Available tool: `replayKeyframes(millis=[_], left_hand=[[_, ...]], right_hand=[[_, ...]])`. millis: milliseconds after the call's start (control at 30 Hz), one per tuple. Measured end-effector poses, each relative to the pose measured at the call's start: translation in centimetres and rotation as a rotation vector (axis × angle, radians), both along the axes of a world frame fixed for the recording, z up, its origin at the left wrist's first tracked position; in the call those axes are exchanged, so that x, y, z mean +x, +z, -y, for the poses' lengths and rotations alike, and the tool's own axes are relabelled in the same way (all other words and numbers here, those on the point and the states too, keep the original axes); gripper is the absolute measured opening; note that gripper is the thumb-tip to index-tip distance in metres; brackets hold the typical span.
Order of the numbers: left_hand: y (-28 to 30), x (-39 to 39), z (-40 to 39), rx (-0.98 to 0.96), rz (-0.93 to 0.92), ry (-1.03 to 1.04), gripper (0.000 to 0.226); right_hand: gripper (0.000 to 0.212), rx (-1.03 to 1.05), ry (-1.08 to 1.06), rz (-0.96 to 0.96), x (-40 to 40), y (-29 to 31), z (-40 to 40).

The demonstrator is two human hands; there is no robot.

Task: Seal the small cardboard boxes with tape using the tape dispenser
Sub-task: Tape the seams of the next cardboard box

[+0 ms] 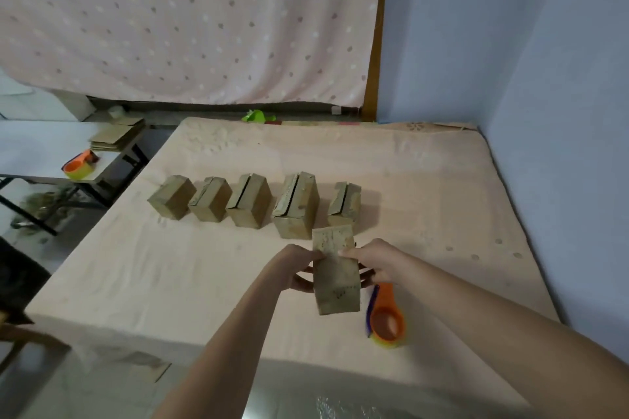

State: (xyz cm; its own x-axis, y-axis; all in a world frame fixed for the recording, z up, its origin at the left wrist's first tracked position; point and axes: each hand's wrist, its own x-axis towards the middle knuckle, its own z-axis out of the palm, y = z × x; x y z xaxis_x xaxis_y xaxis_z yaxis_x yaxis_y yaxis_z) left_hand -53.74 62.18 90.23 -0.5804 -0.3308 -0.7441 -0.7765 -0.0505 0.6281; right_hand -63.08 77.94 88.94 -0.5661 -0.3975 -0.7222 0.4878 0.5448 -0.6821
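Note:
I hold a small brown cardboard box (335, 277) above the mattress with both hands. My left hand (299, 269) grips its left side, thumb on the top face. My right hand (377, 262) grips its right side, thumb on the top face too. An orange tape dispenser (386, 320) lies on the mattress just right of and below the box, partly under my right hand. Several more small cardboard boxes stand in a row further back, from the leftmost (172, 197) to the rightmost (344, 202); some show a slit between their top flaps.
The boxes stand on a pale pink mattress (425, 180) set against a blue wall (510, 44) on the right. A side table (41, 146) at the left holds flat cardboard sheets (117, 138) and a second orange tape dispenser (80, 165). A dotted curtain hangs behind.

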Motion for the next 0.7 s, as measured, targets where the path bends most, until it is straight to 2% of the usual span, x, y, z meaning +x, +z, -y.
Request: replayKeyframes(millis=[167,333,533,700], left_hand=[[-0.3,4.6,9.7,0.032,-0.075,-0.024,0.039],[0.6,10.4,19.7,0.043,-0.073,-0.041,0.039],[2.5,15.4,28.6,0.02,-0.104,-0.014,0.032],[2.4,17.1,33.6,0.031,-0.144,0.005,0.032]], right_hand=[[0.04,0.001,-0.006,-0.023,4.5,0.3,9.2],[0.036,-0.007,-0.03,-0.007,10.5,0.9,18.9],[0.038,-0.049,-0.075,0.0,15.4,1.6,28.2],[0.03,-0.076,-0.069,-0.007,16.7,1.7,33.1]])
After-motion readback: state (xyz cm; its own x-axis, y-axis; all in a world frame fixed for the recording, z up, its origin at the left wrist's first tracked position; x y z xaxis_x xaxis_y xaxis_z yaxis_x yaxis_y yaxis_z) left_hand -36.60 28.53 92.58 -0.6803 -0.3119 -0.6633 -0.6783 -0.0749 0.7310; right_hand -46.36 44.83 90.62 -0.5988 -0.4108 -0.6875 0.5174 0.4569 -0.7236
